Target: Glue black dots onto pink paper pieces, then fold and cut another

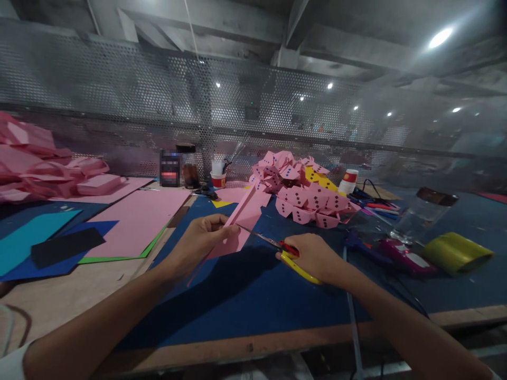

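Note:
My left hand (209, 232) pinches a folded strip of pink paper (243, 224) near its lower left edge, holding it above the blue mat (237, 311). In my right hand (312, 256) is a pair of scissors (303, 268) with yellow and red handles. Their blades point left and meet the paper's edge close to my left thumb. Whether the blades are parted there is too fine to tell. Just past the paper lies a heap of pink paper pieces (309, 203) marked with dark diamonds, with some yellow paper (320, 179) among them.
Left are pink sheets (138, 219), blue and black pieces (67, 248), and a pink paper pile (39, 163). Right stand a clear jar (422, 214), a yellow roll (457, 253), a magenta tool (407, 256) and pens (376, 206). Paper cups (217, 177) and a mesh screen (245, 105) are behind.

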Demonstrator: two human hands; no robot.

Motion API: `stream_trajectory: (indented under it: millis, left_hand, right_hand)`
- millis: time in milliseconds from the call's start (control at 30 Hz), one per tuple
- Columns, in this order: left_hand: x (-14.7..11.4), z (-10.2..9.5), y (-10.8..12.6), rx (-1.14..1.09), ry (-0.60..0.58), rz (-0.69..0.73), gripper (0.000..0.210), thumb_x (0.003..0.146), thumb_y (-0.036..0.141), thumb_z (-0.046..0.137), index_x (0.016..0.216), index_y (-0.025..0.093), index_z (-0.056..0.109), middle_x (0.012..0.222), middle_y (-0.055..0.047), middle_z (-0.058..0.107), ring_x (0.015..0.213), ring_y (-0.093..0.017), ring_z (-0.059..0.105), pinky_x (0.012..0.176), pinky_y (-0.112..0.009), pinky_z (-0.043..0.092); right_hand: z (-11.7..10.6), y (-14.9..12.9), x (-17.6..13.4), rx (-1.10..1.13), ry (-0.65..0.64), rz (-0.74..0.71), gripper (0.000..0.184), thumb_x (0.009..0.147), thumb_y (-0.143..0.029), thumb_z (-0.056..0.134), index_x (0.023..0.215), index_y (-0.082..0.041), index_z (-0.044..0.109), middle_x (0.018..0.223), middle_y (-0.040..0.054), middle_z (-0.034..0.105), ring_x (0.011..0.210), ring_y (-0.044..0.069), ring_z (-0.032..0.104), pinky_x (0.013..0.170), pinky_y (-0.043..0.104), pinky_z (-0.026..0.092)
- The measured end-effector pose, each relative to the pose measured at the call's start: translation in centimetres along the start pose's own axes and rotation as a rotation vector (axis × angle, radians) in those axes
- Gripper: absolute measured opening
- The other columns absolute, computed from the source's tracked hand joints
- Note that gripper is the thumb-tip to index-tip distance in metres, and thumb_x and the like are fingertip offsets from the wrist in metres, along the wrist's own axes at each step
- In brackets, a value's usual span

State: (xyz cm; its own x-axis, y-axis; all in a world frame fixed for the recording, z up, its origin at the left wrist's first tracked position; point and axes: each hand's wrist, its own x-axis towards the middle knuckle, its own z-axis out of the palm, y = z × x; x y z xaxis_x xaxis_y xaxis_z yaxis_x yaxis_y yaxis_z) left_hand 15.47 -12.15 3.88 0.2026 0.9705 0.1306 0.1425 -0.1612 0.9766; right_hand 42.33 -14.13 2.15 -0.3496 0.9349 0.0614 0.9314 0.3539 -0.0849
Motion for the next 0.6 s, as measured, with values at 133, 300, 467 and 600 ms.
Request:
stream_trajectory:
  millis: [133, 300, 467, 600]
  left_hand:
    - [-0.04, 0.05, 0.11, -0.005, 0.009, -0.008, 0.026, 0.068, 0.038, 0.084, 0.068, 0.017, 0.069, 0.06, 0.003, 0.061, 0.055, -0.011, 0.049, 0.055, -0.024, 0.036]
    - [-0.09, -0.02, -0.04, -0.022, -0.008, 0.003, 0.026, 0.07, 0.038, 0.083, 0.067, 0.017, 0.068, 0.06, 0.003, 0.061, 0.056, -0.011, 0.05, 0.056, -0.023, 0.036]
    - [0.09, -0.19, -0.47, -0.026, -0.013, 0.01, 0.026, 0.07, 0.037, 0.084, 0.068, 0.017, 0.068, 0.061, 0.003, 0.061, 0.056, -0.01, 0.048, 0.055, -0.023, 0.034]
    - [0.15, -0.16, -0.39, -0.018, -0.013, -0.001, 0.026, 0.069, 0.038, 0.085, 0.069, 0.017, 0.068, 0.062, 0.002, 0.062, 0.057, -0.011, 0.05, 0.056, -0.024, 0.035]
  right_hand:
    - [0.11, 0.08, 0.04, -0.018, 0.0, -0.002, 0.032, 0.097, -0.042, 0.06, 0.076, -0.019, 0.064, 0.076, 0.0058, 0.071, 0.067, 0.016, 0.059, 0.059, 0.029, 0.021]
    - [0.48, 0.38, 0.17, -0.043, 0.007, -0.015, 0.033, 0.098, -0.044, 0.059, 0.077, -0.019, 0.066, 0.077, 0.0062, 0.072, 0.067, 0.017, 0.06, 0.059, 0.029, 0.02]
    - [0.59, 0.44, 0.18, -0.055, 0.0, -0.008, 0.03, 0.097, -0.042, 0.059, 0.081, -0.019, 0.067, 0.08, 0.0066, 0.073, 0.07, 0.018, 0.062, 0.061, 0.03, 0.021]
    - [0.67, 0.49, 0.19, -0.069, 0.01, -0.005, 0.028, 0.097, -0.041, 0.059, 0.081, -0.019, 0.067, 0.08, 0.0062, 0.074, 0.071, 0.018, 0.063, 0.06, 0.03, 0.021]
